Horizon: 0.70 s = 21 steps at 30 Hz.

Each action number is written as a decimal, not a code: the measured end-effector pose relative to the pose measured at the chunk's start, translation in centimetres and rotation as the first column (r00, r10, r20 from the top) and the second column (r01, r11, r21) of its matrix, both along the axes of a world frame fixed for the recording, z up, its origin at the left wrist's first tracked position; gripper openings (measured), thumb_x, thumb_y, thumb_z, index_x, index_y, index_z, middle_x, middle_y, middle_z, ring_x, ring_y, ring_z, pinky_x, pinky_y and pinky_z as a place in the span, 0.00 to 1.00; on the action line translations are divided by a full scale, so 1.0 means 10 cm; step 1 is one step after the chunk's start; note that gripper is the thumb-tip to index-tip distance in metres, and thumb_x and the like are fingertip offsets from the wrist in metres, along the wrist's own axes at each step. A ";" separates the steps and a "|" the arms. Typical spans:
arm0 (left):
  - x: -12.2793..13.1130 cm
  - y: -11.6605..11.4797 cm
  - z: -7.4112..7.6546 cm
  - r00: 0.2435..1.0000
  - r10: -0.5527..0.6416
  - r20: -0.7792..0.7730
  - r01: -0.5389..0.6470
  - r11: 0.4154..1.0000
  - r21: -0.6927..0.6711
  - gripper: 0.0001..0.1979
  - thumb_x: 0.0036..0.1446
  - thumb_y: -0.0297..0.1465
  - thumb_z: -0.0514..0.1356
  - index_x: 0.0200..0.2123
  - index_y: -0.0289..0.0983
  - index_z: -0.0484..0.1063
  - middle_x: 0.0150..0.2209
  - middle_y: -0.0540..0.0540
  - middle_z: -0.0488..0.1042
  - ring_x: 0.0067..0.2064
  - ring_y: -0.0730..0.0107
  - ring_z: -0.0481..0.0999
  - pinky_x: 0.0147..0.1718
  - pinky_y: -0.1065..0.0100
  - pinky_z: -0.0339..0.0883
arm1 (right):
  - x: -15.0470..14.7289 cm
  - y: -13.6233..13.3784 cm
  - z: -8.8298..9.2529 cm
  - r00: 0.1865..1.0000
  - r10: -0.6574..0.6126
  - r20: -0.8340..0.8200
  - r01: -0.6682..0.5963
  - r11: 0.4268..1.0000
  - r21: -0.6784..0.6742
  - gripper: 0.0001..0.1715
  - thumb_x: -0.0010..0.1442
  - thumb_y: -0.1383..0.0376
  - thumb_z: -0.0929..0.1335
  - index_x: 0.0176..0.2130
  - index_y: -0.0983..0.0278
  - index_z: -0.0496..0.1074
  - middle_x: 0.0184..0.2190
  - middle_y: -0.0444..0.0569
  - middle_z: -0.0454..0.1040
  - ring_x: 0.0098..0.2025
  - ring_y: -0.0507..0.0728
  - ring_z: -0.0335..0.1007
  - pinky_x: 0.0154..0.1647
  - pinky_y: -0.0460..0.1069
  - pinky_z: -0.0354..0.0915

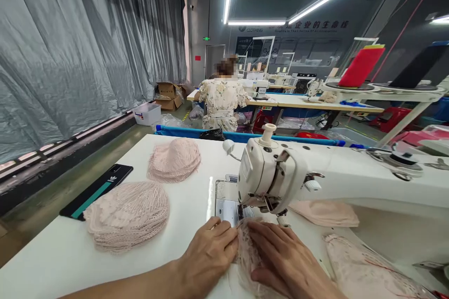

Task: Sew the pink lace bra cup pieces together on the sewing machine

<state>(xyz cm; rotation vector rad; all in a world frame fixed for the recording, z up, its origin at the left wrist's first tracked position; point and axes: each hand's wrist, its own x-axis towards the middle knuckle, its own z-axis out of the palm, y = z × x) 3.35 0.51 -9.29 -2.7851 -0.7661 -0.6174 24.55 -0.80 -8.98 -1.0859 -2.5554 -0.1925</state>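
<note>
Lace (246, 254) between the hands probably wants light, even tension, fingers clear of the sewing-machine head (261, 175) just beyond them. The left hand (211, 251) bunches its fingers at one edge (whether pinching, I cannot tell); the right hand (288, 253) lays its fingers pressed together on top. The long axis runs away from the wearer, far end toward the machine.

From where I stand, the sewing machine (347, 168) has a smooth, glossy white body, and the plate (227, 210) beneath its needle looks like polished metal. Just before the sewing machine, the lace piece (244, 254) is thin openwork cloth. To the left of the machine, the larger lace stack (128, 217) and the smaller lace stack (175, 161), 2 in total, look rough and matt. Far left of the machine, the silvery curtain (87, 51) is wrinkled, slightly shiny cloth.
</note>
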 end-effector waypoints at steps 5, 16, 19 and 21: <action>0.03 0.13 -0.03 1.000 0.001 -0.002 -0.001 1.000 0.014 0.08 0.60 0.21 0.50 0.38 0.29 0.68 0.36 0.44 0.71 0.38 0.66 0.69 0.41 0.64 0.63 | 0.08 0.18 -0.01 0.999 0.000 0.044 -0.002 0.999 0.046 0.31 0.51 0.53 0.72 0.48 0.70 0.69 0.47 0.58 0.74 0.40 0.61 0.74 0.33 0.51 0.72; 0.08 0.27 -0.11 0.998 0.057 0.011 -0.058 0.990 0.125 0.08 0.59 0.20 0.53 0.41 0.28 0.69 0.43 0.40 0.72 0.44 0.64 0.69 0.48 0.62 0.61 | 0.13 0.26 -0.09 0.997 -0.055 -0.055 0.063 0.984 0.165 0.20 0.63 0.55 0.61 0.46 0.64 0.70 0.38 0.54 0.78 0.36 0.60 0.73 0.33 0.52 0.70; 0.08 0.25 -0.09 0.998 0.059 0.002 -0.059 0.986 0.155 0.09 0.59 0.20 0.52 0.42 0.27 0.69 0.44 0.39 0.71 0.46 0.64 0.69 0.49 0.62 0.60 | 0.16 0.25 -0.06 0.999 -0.028 -0.027 0.032 0.985 0.171 0.24 0.62 0.51 0.61 0.49 0.64 0.68 0.41 0.55 0.77 0.38 0.61 0.73 0.35 0.54 0.70; 0.08 0.23 -0.08 0.999 0.023 0.031 -0.027 0.988 0.150 0.09 0.60 0.19 0.50 0.40 0.27 0.69 0.42 0.40 0.72 0.45 0.65 0.69 0.48 0.63 0.61 | 0.16 0.21 -0.06 0.998 0.052 0.044 -0.057 0.990 0.131 0.30 0.59 0.47 0.62 0.52 0.63 0.66 0.47 0.56 0.74 0.44 0.64 0.71 0.41 0.56 0.69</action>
